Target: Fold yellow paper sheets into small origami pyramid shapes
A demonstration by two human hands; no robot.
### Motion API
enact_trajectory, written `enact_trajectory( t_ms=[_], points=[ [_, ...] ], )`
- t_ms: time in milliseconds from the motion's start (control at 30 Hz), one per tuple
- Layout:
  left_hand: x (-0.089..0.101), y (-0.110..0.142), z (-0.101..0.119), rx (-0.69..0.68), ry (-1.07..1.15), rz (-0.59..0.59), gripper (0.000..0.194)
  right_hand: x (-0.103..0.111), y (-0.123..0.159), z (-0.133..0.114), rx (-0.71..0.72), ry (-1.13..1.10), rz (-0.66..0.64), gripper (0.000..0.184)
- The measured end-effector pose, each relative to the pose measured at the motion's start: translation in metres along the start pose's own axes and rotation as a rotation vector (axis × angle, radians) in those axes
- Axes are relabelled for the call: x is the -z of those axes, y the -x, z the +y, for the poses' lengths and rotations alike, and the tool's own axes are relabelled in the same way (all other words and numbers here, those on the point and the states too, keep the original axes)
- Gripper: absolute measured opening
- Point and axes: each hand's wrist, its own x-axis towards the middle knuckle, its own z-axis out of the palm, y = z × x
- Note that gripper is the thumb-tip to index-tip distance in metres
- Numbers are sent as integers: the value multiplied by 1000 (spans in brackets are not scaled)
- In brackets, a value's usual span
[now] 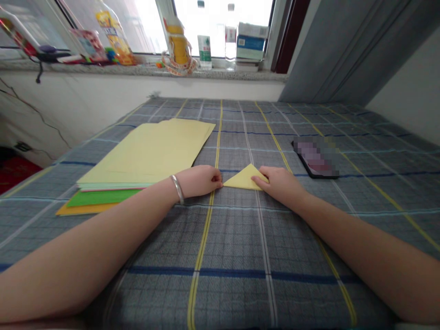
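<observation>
A small triangle of pale yellow paper [243, 179] lies flat on a grey plaid bedsheet [233, 238]. My left hand [198, 181], with a silver bangle [177, 189] at its wrist, has curled fingers at the triangle's left tip. My right hand [279, 184] comes in from the other side, its fingers lying over the triangle's right corner. Both hands appear to hold the paper. No other thing lies between them.
A stack of pale yellow paper sheets [146, 153] sits to the left, above green [101, 197] and orange [85, 209] sheets. A phone with a blurred screen [316, 158] lies to the right. Bottles and boxes line the windowsill [144, 69] beyond.
</observation>
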Motion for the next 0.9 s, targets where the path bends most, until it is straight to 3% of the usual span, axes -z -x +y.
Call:
enact_trajectory(
  t_ms=[233,533,800,900],
  points=[
    [-6,2,8,-25,-47,143,34,1,0,0,-15,-18,4,33],
    [-18,2,13,-128,-242,180,28,2,3,0,-115,-97,29,25],
    [-27,1,20,-88,-357,301,30,1,5,-3,-105,-108,23,25],
    [-32,-2,20,-243,-294,422,27,2,5,-4,-94,-104,34,24]
  ],
)
